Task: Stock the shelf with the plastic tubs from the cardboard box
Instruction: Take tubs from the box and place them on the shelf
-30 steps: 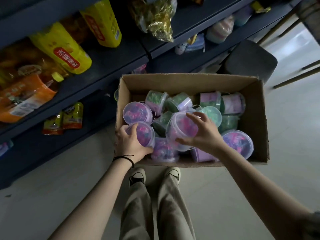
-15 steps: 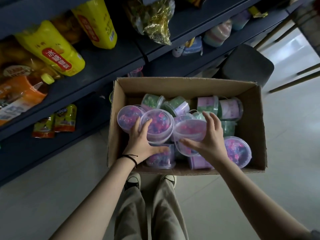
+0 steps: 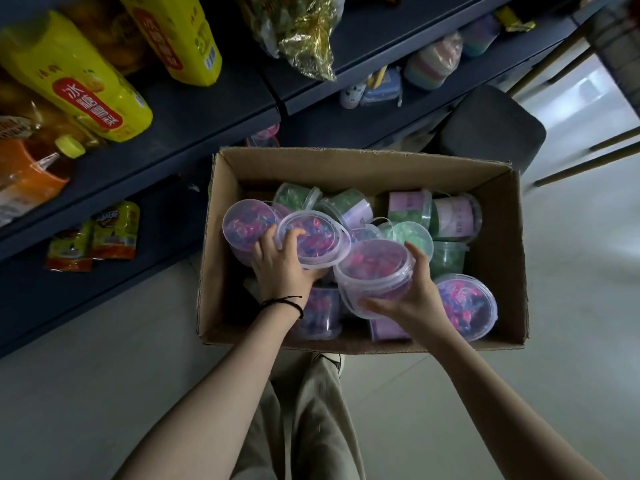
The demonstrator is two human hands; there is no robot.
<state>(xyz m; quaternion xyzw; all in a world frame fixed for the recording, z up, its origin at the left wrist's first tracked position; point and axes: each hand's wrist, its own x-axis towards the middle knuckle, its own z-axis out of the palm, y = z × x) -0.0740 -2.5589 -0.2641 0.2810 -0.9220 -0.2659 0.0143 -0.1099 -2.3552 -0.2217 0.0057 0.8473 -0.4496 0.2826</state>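
Left tub (image 3: pixel 313 237), clear plastic, pink and purple stuff inside, lid on, tilted toward me: my left hand (image 3: pixel 282 270) grasps it, fingers (image 3: pixel 294 233) curled over the near rim onto the lid. Right tub (image 3: pixel 374 268), same kind, lid on, also tilted: my right hand (image 3: pixel 414 299) grasps it round the wall, thumb along the lower front, fingers up the far side. The two tubs touch, the left one's rim overlapping the right one. Both are over the cardboard box (image 3: pixel 505 258), higher than the pile inside it. In the pile: another pink-purple tub (image 3: pixel 242 220) at far left touching the left tub, green tubs (image 3: pixel 412 233) toward the back and middle, some lying on their sides, and an upright pink-purple tub (image 3: pixel 467 306) at front right, just beside my right wrist. Black cord band (image 3: pixel 287 301) on my left wrist. Box stands open on the pale floor (image 3: pixel 571 306), just in front of the dark shelf (image 3: pixel 194 133). On the shelf: yellow bags (image 3: pixel 69 74), an orange bottle (image 3: pixel 31 171), snack packets (image 3: pixel 114 230) lower down, a gold foil bag (image 3: pixel 304 39), pastel containers (image 3: pixel 433 60) further right. Dark stool (image 3: pixel 491 129) behind the box. My beige trousers (image 3: pixel 304 427) below the box's near edge
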